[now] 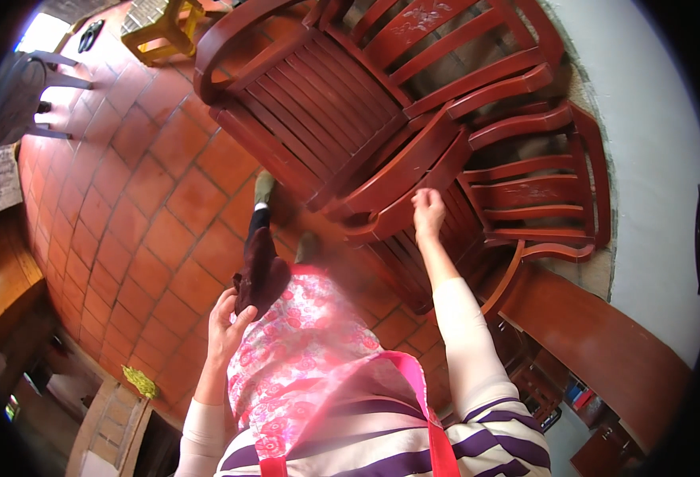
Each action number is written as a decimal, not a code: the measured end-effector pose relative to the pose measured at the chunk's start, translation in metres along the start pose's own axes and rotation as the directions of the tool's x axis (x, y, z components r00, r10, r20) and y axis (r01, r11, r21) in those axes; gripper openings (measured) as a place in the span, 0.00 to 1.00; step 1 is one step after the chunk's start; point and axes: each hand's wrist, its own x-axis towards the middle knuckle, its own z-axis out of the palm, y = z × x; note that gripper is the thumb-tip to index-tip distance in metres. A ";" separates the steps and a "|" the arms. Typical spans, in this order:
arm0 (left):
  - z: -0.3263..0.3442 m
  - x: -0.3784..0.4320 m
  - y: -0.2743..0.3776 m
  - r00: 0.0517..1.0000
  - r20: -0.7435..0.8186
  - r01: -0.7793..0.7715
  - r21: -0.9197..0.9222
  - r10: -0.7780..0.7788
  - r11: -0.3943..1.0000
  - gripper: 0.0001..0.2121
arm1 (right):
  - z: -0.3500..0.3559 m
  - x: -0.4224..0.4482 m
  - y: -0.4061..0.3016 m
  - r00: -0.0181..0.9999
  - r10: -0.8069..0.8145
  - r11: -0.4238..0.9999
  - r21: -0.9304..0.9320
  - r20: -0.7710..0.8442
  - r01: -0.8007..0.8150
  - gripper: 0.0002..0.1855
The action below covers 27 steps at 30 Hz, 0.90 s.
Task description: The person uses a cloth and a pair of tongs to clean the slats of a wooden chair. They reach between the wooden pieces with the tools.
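Note:
My left hand [226, 325] grips a dark maroon cloth [266, 277], which hangs down in front of my leg. My right hand [429, 213], slightly blurred, is held out over the near red-brown wooden armchair [529, 194], with its fingers curled in and no object visible in them. It overlaps the armrest [394, 217] in the picture; whether they touch I cannot tell. A second wooden armchair [326, 101] of the same kind, with a slatted seat and carved back, stands farther forward, its arm close against the first one's.
Red-brown tiles [177, 197] cover the floor. A yellow stool [165, 36] and a grey plastic chair [22, 95] stand at the upper left. On the right are a white wall [648, 149] and a wooden tabletop [594, 340]. A yellow-green rag [140, 381] lies at lower left.

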 end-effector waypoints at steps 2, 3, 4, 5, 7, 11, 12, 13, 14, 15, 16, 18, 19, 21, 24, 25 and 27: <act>0.007 0.034 0.017 0.997 0.071 -0.047 0.103 0.040 0.994 0.11 | 0.005 0.038 0.012 0.987 0.096 0.995 0.023 -0.127 -0.094 0.06; 0.008 0.050 0.016 0.989 0.139 -0.059 0.129 0.041 0.990 0.13 | 0.006 0.052 0.017 0.976 0.157 0.987 -0.006 -0.152 -0.160 0.06; 0.006 0.065 0.016 0.986 0.166 -0.022 0.149 -0.003 0.989 0.14 | 0.011 0.064 0.018 0.960 0.217 0.974 -0.027 -0.180 -0.225 0.06; 0.003 0.078 0.020 0.981 0.196 -0.040 0.228 -0.006 0.973 0.15 | 0.016 0.067 0.012 0.963 0.164 0.968 -0.154 -0.214 -0.199 0.07; -0.001 0.101 0.031 0.973 0.232 -0.072 0.309 -0.002 0.948 0.14 | 0.019 0.075 0.003 0.971 0.082 0.933 -0.326 -0.224 -0.154 0.10; -0.007 0.136 0.060 0.961 0.258 0.021 0.288 -0.098 0.957 0.16 | 0.013 0.083 0.020 0.968 0.126 0.889 -0.408 -0.215 -0.206 0.11; -0.009 0.145 0.068 0.952 0.281 0.042 0.264 -0.119 0.964 0.16 | 0.010 0.086 0.026 0.968 0.160 0.870 -0.435 -0.194 -0.231 0.13; -0.012 0.151 0.074 0.957 0.265 0.048 0.255 -0.118 0.966 0.15 | 0.013 0.086 0.022 0.969 0.165 0.833 -0.501 -0.182 -0.235 0.16; -0.017 0.158 0.076 0.956 0.267 0.053 0.261 -0.124 0.964 0.15 | 0.015 0.088 0.016 0.971 0.170 0.792 -0.563 -0.169 -0.237 0.18; -0.023 0.165 0.078 0.956 0.259 0.064 0.275 -0.138 0.959 0.15 | 0.016 0.088 0.011 0.969 0.177 0.791 -0.562 -0.169 -0.243 0.18; -0.028 0.170 0.079 0.956 0.252 0.075 0.287 -0.151 0.955 0.15 | 0.017 0.089 0.008 0.970 0.178 0.787 -0.567 -0.167 -0.242 0.22; -0.032 0.177 0.087 0.960 0.247 0.052 0.309 -0.133 0.950 0.16 | 0.019 0.087 0.002 0.969 0.183 0.784 -0.569 -0.169 -0.247 0.26; -0.033 0.181 0.092 0.961 0.251 0.034 0.312 -0.117 0.949 0.16 | 0.018 0.087 0.000 0.963 0.197 0.773 -0.575 -0.182 -0.267 0.28; -0.034 0.187 0.102 0.960 0.263 0.007 0.316 -0.094 0.949 0.16 | 0.015 0.085 0.001 0.958 0.206 0.771 -0.569 -0.202 -0.286 0.32; -0.038 0.191 0.114 0.931 0.348 -0.021 0.345 -0.107 0.938 0.15 | 0.021 0.069 -0.014 0.946 0.154 0.779 -0.554 -0.286 -0.294 0.30; -0.038 0.193 0.118 0.917 0.383 -0.025 0.338 -0.113 0.941 0.15 | 0.021 0.061 -0.012 0.944 0.120 0.805 -0.527 -0.306 -0.273 0.30; -0.028 0.195 0.122 0.890 0.449 -0.101 0.351 -0.073 0.931 0.16 | 0.020 0.037 -0.002 0.939 0.136 0.852 -0.447 -0.315 -0.273 0.26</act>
